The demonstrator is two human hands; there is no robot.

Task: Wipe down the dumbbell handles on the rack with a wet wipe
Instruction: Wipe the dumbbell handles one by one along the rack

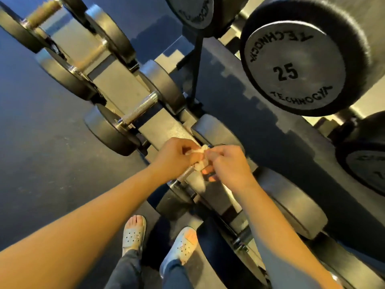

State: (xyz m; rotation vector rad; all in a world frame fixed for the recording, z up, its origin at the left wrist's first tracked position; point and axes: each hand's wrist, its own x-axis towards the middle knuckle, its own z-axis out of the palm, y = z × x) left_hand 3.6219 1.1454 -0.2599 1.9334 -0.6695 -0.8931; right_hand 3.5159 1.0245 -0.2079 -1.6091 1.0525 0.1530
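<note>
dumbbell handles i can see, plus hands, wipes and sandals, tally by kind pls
dumbbell handles: 4
hands, left hand and right hand: 2
wet wipe: 1
sandals: 2
total: 9

The bare left forearm (83,215) and bare right forearm (270,226) are held stretched forward and converging, with the left hand (175,157) and right hand (227,163) set close together, and a crumpled white wet wipe (200,157) is pinched between the curled fingers (216,152) of both.
</note>
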